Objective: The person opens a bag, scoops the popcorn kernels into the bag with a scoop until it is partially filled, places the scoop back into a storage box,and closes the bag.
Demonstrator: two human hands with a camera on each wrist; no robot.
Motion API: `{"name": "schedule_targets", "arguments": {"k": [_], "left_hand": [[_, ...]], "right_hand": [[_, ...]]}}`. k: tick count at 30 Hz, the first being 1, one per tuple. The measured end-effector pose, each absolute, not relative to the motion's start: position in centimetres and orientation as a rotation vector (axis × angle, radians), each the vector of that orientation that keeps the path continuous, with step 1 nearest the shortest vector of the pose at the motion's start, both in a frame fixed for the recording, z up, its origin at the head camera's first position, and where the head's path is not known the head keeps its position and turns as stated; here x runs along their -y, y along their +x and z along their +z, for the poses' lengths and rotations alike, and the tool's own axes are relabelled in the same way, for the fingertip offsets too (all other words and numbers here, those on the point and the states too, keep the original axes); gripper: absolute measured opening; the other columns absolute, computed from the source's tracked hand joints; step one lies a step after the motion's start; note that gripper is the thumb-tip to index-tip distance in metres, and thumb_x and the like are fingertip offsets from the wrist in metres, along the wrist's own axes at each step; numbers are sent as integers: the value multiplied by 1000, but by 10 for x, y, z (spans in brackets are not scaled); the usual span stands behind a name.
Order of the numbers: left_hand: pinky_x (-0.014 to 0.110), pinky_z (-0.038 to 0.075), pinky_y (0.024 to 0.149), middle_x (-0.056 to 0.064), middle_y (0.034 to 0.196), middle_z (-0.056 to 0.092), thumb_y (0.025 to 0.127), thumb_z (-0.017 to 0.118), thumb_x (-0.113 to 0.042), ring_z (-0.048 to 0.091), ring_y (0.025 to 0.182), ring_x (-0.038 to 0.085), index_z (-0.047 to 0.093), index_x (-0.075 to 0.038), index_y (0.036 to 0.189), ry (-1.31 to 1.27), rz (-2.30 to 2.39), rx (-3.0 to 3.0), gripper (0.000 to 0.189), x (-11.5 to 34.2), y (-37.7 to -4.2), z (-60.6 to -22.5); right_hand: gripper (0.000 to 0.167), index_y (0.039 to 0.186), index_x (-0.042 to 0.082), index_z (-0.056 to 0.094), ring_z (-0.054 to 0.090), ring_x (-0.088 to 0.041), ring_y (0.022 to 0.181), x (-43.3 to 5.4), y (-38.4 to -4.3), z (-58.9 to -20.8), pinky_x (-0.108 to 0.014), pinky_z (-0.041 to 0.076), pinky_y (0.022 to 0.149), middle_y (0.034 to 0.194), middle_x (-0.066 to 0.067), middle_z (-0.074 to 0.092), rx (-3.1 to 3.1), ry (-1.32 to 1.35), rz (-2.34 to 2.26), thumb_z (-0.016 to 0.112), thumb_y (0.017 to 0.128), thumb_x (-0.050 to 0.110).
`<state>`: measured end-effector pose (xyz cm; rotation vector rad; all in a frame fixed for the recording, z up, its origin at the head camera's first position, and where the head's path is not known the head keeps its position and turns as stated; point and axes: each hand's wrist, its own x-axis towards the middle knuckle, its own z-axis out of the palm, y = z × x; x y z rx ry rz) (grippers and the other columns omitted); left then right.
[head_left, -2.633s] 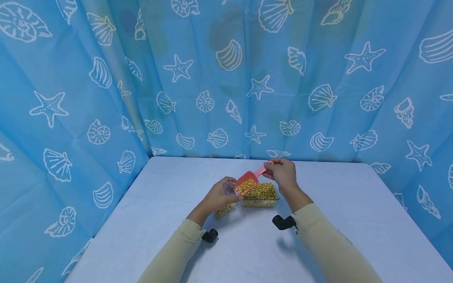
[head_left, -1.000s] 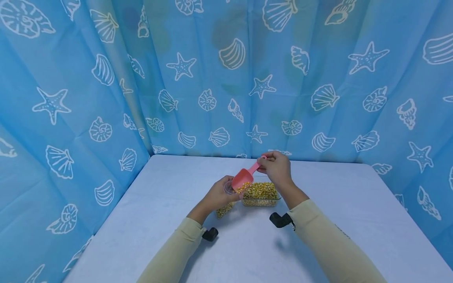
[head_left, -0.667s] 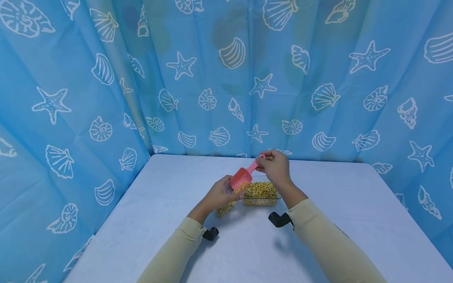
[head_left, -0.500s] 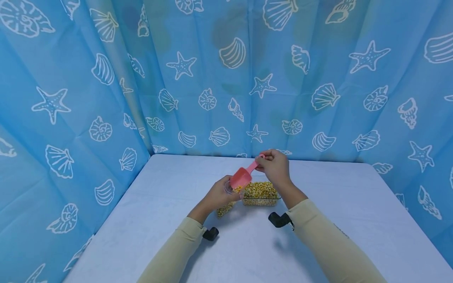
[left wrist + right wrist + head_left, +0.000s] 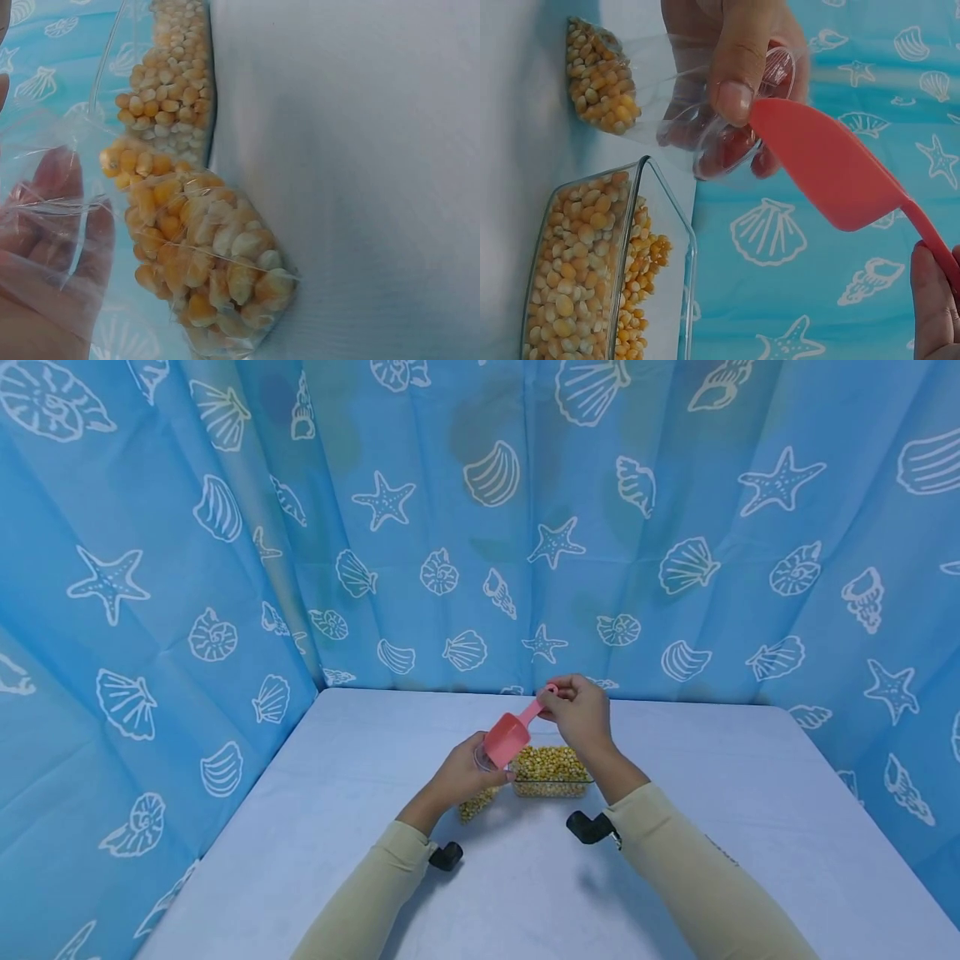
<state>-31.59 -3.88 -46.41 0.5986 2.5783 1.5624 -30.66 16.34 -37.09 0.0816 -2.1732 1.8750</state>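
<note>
My left hand [image 5: 457, 774] grips a clear plastic bag [image 5: 199, 251] by its mouth, with the thumb over the rim. Yellow corn kernels fill the bag's lower end, which hangs at the table. Between thumb and fingers, my right hand [image 5: 583, 712] pinches the handle of a pink scoop [image 5: 507, 740]. The scoop tilts steeply, handle up, its lip at the bag's mouth beside the left thumb, and no kernels show in its bowl. Right of the bag, a glass container [image 5: 639, 180] holds a heap of corn kernels [image 5: 551, 763].
A white cloth-covered table [image 5: 315, 827] spreads below both hands. Blue curtains [image 5: 480, 543] with shell and starfish prints stand behind it and along the sides. A black wrist camera [image 5: 588, 827] juts out under the right forearm, another camera [image 5: 447, 857] by the left.
The scoop has tipped further and shifted left; the kernels in it have slid out at the bag's mouth. My right hand has moved left and slightly up. The left hand has barely moved.
</note>
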Motion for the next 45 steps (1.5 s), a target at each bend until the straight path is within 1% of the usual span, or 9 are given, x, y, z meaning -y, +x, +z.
{"name": "schedule_targets", "arguments": {"k": [4,8,12,16,19,26,30,36,45], "left_hand": [[46,48,90,-3,111,64,79,82,-25,60,100,18,55,-14,122,590,1640,-2546,52,40,-315,-462],[42,49,89,-2,106,65,81,78,-18,60,100,19,56,-16,119,544,1736,-2491,44,43,-316,-462],[37,50,88,-1,101,67,82,76,-15,61,100,18,55,-14,121,557,1798,-2449,44,47,-317,-462],[35,50,89,-4,100,68,82,76,-16,62,100,15,54,-14,121,576,1793,-2474,45,49,-318,-461],[36,50,90,-4,101,68,82,76,-16,62,99,15,54,-15,121,573,1782,-2495,45,49,-318,-458],[41,48,93,1,107,68,82,76,-16,60,101,17,53,-16,122,529,1761,-2536,46,48,-315,-451],[41,47,94,-2,107,67,81,77,-19,60,102,16,53,-17,123,492,1757,-2529,48,49,-315,-451],[41,48,91,-5,105,67,81,77,-15,60,99,18,53,-18,123,482,1748,-2516,48,50,-314,-456],[40,48,88,-4,105,67,81,78,-15,59,97,19,53,-18,123,525,1769,-2496,48,48,-312,-457]], "right_hand": [[24,115,-1,58,69,-25,93,-168,-308,-372,-28,55,74,102,-16,63,2124,79,1891,64,95,10],[26,116,-4,57,69,-26,91,-175,-312,-372,-29,55,76,104,-19,63,2015,88,1974,64,95,8],[28,118,-4,57,69,-23,87,-184,-314,-372,-30,55,76,104,-20,62,1935,55,2022,64,95,9],[31,120,-2,56,70,-20,87,-194,-314,-374,-29,55,75,105,-18,62,1930,-8,2006,65,95,13],[31,120,-1,57,70,-19,88,-201,-313,-377,-28,55,75,106,-17,62,1955,-46,1970,65,95,14],[30,120,1,58,69,-22,91,-220,-313,-396,-24,54,74,105,-16,63,2070,-116,1815,65,95,16],[30,121,2,58,69,-22,92,-232,-315,-409,-22,53,73,105,-15,63,2160,-192,1699,64,96,17],[33,124,3,56,68,-23,94,-246,-315,-423,-21,53,73,106,-13,63,2242,-254,1612,62,97,20],[33,123,2,57,69,-23,93,-255,-309,-422,-22,53,74,106,-14,64,2258,-280,1520,61,97,23]]}}
